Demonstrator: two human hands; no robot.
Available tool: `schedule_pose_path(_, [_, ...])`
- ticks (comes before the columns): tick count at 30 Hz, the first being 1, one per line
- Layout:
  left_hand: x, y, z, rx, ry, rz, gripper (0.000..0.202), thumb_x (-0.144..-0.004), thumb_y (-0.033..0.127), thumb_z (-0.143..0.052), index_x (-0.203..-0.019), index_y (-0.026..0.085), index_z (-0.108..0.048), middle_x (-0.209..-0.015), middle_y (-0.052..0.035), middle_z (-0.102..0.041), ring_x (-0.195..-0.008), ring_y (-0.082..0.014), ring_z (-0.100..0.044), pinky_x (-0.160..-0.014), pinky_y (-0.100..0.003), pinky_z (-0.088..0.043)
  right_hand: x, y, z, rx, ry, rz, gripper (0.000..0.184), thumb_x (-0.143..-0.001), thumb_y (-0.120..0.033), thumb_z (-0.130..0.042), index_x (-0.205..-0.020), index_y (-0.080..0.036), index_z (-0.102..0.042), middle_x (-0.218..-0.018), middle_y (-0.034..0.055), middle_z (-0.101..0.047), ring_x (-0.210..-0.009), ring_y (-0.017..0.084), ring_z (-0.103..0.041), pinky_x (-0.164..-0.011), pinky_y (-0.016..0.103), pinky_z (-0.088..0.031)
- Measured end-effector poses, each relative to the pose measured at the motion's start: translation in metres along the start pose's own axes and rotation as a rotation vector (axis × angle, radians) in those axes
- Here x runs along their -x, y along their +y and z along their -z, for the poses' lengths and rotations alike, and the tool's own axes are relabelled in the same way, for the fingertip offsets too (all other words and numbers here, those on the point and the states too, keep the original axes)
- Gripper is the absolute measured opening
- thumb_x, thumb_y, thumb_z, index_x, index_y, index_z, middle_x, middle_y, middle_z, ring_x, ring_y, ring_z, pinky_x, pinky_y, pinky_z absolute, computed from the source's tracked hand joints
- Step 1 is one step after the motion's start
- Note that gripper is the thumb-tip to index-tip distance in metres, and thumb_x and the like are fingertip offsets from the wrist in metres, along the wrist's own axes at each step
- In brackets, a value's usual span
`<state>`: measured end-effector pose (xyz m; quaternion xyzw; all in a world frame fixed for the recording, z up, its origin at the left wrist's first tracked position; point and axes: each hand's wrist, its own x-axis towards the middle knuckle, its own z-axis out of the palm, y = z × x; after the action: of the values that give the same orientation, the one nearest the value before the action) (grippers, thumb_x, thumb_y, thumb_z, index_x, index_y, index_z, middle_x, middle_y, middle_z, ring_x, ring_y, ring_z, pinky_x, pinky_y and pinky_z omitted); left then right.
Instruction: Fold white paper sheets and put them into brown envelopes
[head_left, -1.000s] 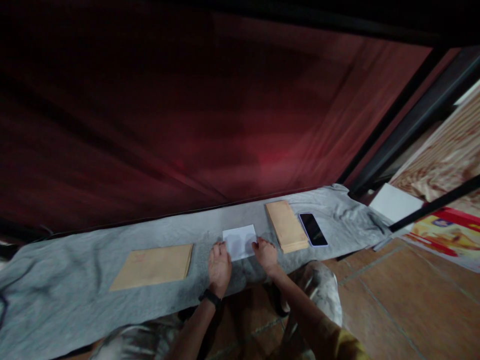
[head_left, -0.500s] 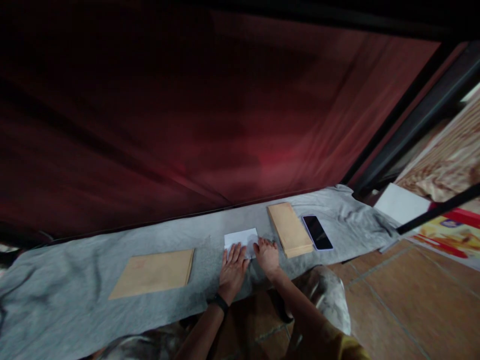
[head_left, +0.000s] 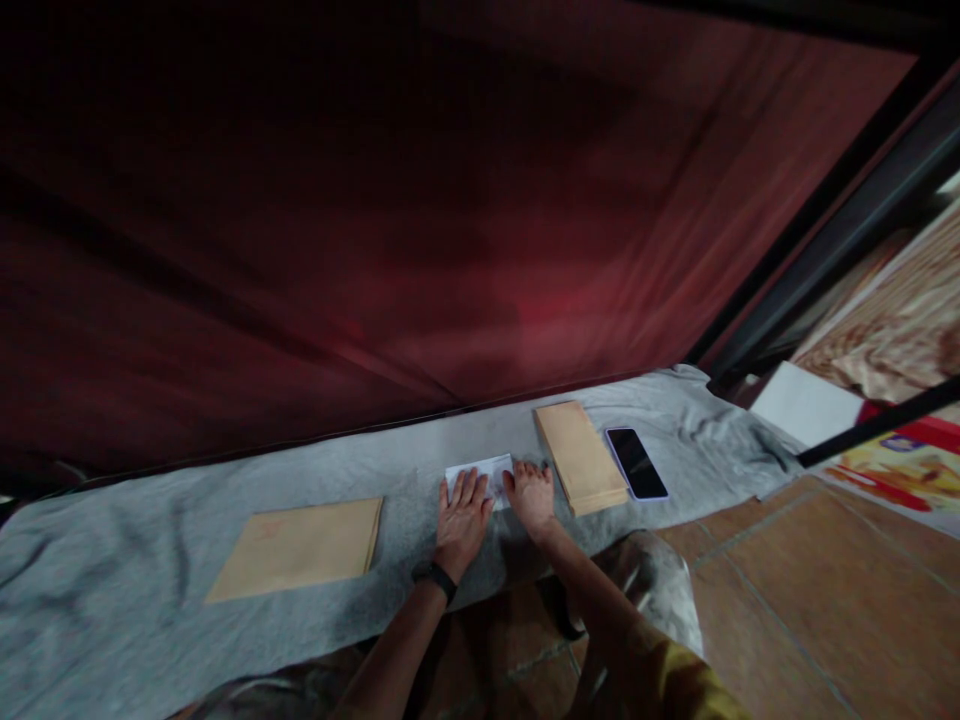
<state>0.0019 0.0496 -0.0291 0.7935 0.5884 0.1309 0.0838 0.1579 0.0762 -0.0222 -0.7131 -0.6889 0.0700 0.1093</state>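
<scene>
A small white sheet of paper [head_left: 480, 467] lies on a grey cloth [head_left: 150, 530] spread over the floor. My left hand [head_left: 461, 520] lies flat on its near left part, fingers stretched out. My right hand [head_left: 531, 497] presses on its right edge, fingers spread and flat. Only the far strip of the paper shows past my hands. A black band sits on my left wrist.
A brown envelope [head_left: 296, 548] lies to the left on the cloth. A stack of brown envelopes [head_left: 580, 457] and a dark phone [head_left: 636, 463] lie to the right. A dark red curtain [head_left: 375, 230] hangs behind. Tiled floor and a white sheet [head_left: 806, 403] are at right.
My left hand opened flat and slid forward onto the paper. The visible part of the white paper has shrunk to a narrow strip. My right hand stayed at its right edge.
</scene>
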Motion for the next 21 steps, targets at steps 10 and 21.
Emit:
schedule_pose_path(10, [-0.007,-0.003,-0.008,-0.013,-0.011,0.015,0.048,-0.1,0.034,-0.037,-0.145,0.021,-0.048,-0.155,-0.0093,-0.045,-0.149,-0.0284,-0.031,-0.122,-0.058,-0.012,-0.007,0.004,-0.007,0.038,0.021,0.01,0.035,-0.105,-0.035,-0.037,-0.109,-0.015,-0.064,-0.104,0.0169,-0.073,-0.097,0.028,-0.067,-0.102,0.047,-0.033])
schedule_pose_path(21, [-0.006,-0.005,-0.014,0.041,0.029,0.002,0.05,-0.1,0.033,-0.038,-0.148,0.02,-0.045,-0.156,-0.0115,-0.043,-0.15,-0.0304,-0.027,-0.122,-0.06,-0.009,-0.002,-0.004,-0.003,-0.022,0.074,0.019,0.035,-0.104,-0.032,-0.035,-0.121,-0.013,-0.06,-0.113,0.0174,-0.069,-0.108,0.03,-0.062,-0.099,0.046,-0.038])
